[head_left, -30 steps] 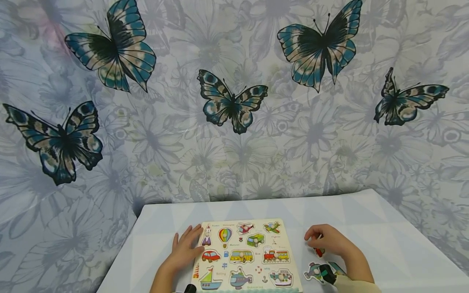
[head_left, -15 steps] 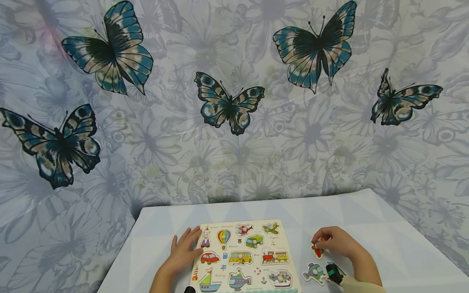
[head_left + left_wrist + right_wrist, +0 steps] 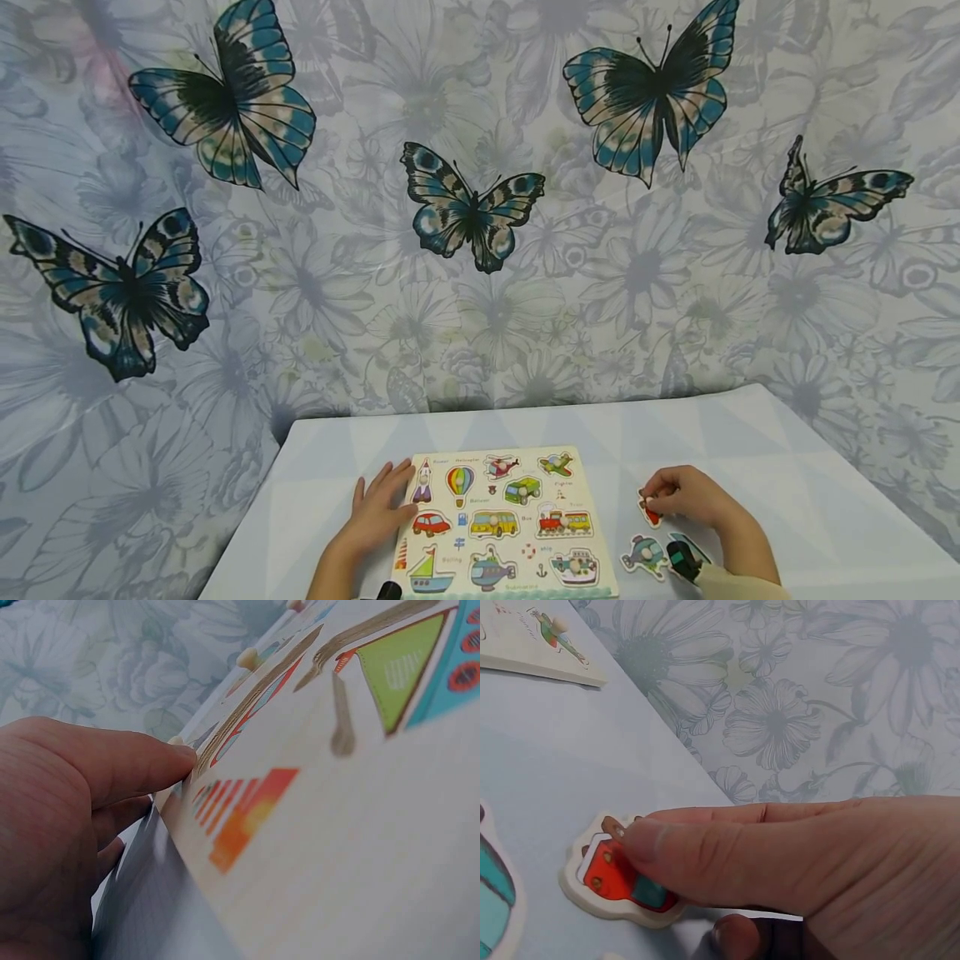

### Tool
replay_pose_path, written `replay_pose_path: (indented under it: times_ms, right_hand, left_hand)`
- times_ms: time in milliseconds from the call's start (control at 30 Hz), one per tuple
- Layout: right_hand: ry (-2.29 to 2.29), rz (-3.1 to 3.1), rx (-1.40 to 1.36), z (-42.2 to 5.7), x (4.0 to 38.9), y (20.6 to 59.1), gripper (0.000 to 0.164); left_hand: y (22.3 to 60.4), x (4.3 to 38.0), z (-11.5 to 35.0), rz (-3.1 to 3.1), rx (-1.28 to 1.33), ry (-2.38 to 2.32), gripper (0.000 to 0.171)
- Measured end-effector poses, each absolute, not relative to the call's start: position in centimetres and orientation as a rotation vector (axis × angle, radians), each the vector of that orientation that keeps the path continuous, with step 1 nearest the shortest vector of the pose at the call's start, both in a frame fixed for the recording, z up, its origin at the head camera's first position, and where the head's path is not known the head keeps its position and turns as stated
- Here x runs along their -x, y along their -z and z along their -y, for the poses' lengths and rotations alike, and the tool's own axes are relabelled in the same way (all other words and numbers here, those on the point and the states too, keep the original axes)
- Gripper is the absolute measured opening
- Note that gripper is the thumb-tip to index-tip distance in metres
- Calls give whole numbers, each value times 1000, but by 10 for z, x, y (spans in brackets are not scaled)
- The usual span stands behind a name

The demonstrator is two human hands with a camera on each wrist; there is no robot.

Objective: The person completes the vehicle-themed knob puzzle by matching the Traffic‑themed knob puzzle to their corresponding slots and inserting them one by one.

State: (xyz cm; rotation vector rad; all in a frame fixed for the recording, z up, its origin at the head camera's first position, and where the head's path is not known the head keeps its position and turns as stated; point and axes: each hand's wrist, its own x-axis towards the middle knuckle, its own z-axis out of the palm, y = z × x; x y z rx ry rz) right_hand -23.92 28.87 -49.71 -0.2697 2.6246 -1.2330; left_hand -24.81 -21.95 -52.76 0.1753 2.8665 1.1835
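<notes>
A wooden picture puzzle board (image 3: 609, 582) lies on the table, filled with vehicle shapes such as a red car (image 3: 431, 524) and a yellow bus (image 3: 494, 524). My left hand (image 3: 381, 510) rests along its left edge, fingers spread and straight. In the left wrist view the thumb of that hand (image 3: 82, 769) lies on the board's margin beside the orange stripes. To the right of the board, my right hand (image 3: 686, 498) pinches a small red puzzle piece (image 3: 607, 877) by its knob between thumb and fingers. The hand hides part of that piece.
Nearer than the red piece lies a grey-teal aircraft puzzle piece (image 3: 643, 556). Beside it, the black wrist camera (image 3: 683, 557) partly covers another piece (image 3: 699, 546). The white table (image 3: 817, 517) ends at a wall hung with butterfly-printed cloth (image 3: 480, 333).
My right hand has shifted slightly right and now pinches the red piece, drawn a little rightward and more visible. The left hand stays at the board's edge.
</notes>
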Motion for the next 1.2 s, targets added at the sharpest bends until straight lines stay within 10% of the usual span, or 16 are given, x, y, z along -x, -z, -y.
replay_pose_path:
  times_ms: [1200]
  right_hand:
    - [1173,-2729,237,-280,243,496,16]
  left_hand:
    - [528,247,220,-2873,-198,-1195,64]
